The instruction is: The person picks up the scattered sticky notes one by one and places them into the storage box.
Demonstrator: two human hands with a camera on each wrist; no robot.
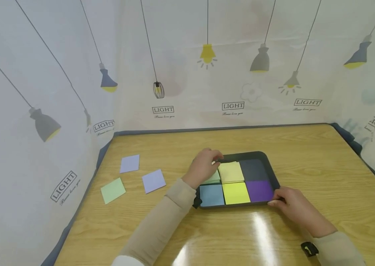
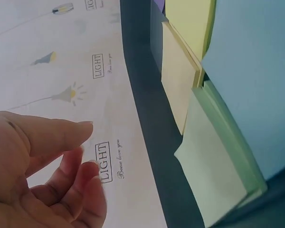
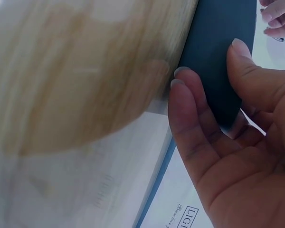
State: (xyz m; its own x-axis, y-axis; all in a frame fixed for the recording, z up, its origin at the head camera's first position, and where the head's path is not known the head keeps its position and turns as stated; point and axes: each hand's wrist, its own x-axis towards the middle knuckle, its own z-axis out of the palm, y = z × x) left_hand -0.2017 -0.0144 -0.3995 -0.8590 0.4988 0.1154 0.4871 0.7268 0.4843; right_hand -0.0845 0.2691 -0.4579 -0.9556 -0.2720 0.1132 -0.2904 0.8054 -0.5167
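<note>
A black tray (image 1: 263, 157) holds square stacks of sticky notes: green (image 1: 212, 180), pale yellow (image 1: 231, 172), blue (image 1: 211, 195), bright yellow (image 1: 236, 193) and purple (image 1: 259, 191). At its back right shows a dark square area (image 1: 253, 170). My left hand (image 1: 204, 168) is over the tray's back left corner, partly covering the green stack. In the left wrist view its fingers are loosely bent with nothing between them, beside the tray's wall. My right hand (image 1: 293, 207) grips the front right corner, thumb on one side and fingers on the other in the right wrist view.
To the tray's left, two lavender sticky notes (image 1: 129, 163) and a light green one (image 1: 113, 190) lie on the wooden table (image 1: 317, 159). A white cloth (image 1: 187, 74) printed with lamps stands around the table's back and sides.
</note>
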